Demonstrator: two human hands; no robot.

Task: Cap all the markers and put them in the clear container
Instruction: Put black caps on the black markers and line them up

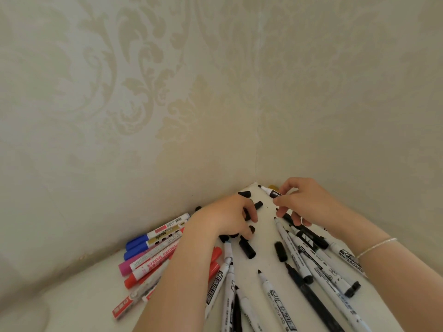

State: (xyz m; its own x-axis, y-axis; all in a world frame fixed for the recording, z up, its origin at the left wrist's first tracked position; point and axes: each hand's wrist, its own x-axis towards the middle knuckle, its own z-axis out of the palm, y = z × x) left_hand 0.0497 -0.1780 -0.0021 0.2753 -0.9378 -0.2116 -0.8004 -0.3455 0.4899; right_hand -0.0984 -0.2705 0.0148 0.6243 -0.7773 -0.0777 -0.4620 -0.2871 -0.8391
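I see a white table (263, 259) pushed into a papered corner (257, 140), and that corner is my landmark. Nearest it, my right hand (304, 202) pinches an uncapped black marker (272, 192), its bare tip pointing toward the corner. Just left of that, my left hand (230, 218) is curled down among loose black caps (247, 246); it looks to be closing on one, but I cannot tell whether it actually holds it. Farther from the corner, uncapped white-barrelled markers (275, 293) fan out toward me, tips exposed, and to their left lies a capped bunch (153, 255) in blue, pink and red. I judge I am at the capping step: the next move calls for bringing a cap in line with the held tip and pressing it on. I see no clear container in view, so the packing step has to wait.
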